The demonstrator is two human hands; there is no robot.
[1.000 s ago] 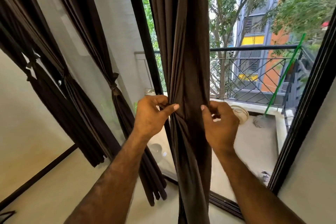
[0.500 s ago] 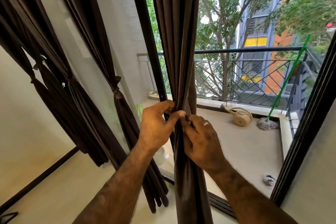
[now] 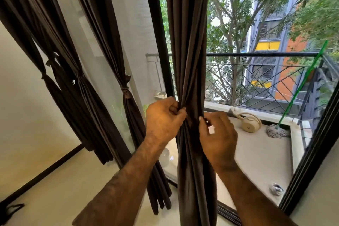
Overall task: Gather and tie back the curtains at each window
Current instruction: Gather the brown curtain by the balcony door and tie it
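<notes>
At window, hands (image 3: 190, 126) pinch gathered brown curtain (image 3: 189, 51).

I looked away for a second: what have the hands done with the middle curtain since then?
Both hands closed in, bunching the middle curtain narrower. The right hand swung to its front, then back to the right edge. The left hand kept its grip. The tied curtains stayed put.

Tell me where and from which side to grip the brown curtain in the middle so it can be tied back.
Grip the brown curtain at its narrow gathered waist, coming from both sides, as the left hand and right hand do now. The folds are bunched tightest there, so fingers can likely close round the whole bundle; above, the pleats spread wider.
</notes>
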